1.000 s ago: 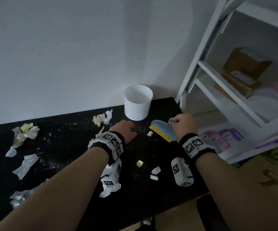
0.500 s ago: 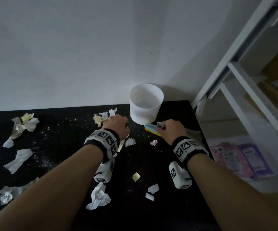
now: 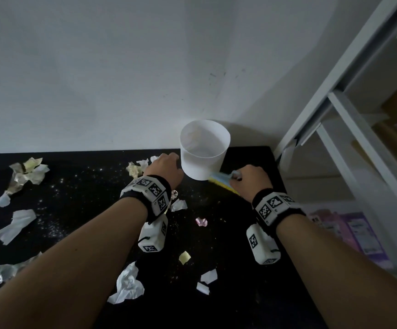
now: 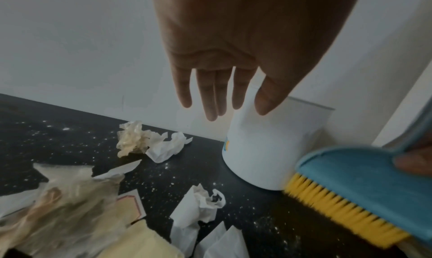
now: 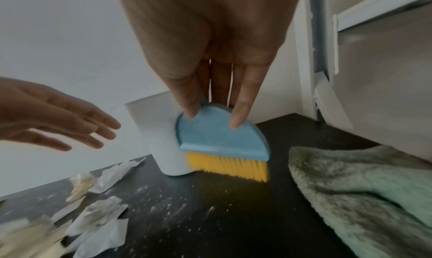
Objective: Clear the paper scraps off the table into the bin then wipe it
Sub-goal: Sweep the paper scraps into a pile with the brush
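A white bin stands at the back right of the black table, against the wall. My left hand hovers just left of the bin with its fingers straight and empty. My right hand grips a blue brush with yellow bristles just right of the bin's base. Torn paper scraps lie about: a crumpled pair near the bin, a white wad in front, a heap at far left.
A green cloth lies on the table to the right of the brush. White crumbs speckle the dark top. A white shelf frame with boxes rises beyond the table's right edge. The wall runs along the back.
Both hands have moved forward to the bin: the left from the table's middle to the bin's left side, the right with the brush to the bin's base.
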### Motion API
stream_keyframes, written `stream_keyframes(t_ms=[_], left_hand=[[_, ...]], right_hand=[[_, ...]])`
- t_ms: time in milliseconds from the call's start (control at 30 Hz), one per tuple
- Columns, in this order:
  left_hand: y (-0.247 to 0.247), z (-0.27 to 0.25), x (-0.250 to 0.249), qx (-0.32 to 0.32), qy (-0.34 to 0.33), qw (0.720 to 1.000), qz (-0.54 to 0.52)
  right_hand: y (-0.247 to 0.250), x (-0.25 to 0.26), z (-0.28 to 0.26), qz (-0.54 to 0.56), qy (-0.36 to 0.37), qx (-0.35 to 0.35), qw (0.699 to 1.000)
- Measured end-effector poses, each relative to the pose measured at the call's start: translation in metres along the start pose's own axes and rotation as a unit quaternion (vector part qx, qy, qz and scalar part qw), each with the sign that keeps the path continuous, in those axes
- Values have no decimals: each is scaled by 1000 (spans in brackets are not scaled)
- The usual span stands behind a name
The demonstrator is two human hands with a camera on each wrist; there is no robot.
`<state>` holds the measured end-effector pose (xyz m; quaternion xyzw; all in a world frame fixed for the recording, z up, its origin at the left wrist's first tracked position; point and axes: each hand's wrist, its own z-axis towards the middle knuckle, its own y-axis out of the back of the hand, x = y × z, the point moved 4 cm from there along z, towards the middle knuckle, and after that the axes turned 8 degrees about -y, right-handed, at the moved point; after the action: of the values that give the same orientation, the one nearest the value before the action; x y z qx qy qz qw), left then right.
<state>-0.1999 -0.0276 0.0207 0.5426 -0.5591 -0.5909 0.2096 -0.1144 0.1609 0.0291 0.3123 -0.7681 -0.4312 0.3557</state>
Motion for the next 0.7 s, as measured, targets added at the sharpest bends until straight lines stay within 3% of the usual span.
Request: stream_keyframes(t_ms=[67,133,233,400,533,700], left_hand=[[1,5,-2,-6,7,1000,-9],[3,10,-6,-28,16,999,-31],[9,15,-12,-53,45,995,-70],[6,33,-18,-42,70,985,-152],[3,44,-23,-16,112,958,-264],[-2,53,-20,9,156,941,-299]], right_hand=[[-13,9,0,-26,41,73,996],[-15,15,5,-21,61,91,994],[4,10,20,24,30,58,998],[35,-19,40,-19,6,-52,998],[30,-29,44,-2,9,-44,999],[15,-24,41,-2,30,0,1000]])
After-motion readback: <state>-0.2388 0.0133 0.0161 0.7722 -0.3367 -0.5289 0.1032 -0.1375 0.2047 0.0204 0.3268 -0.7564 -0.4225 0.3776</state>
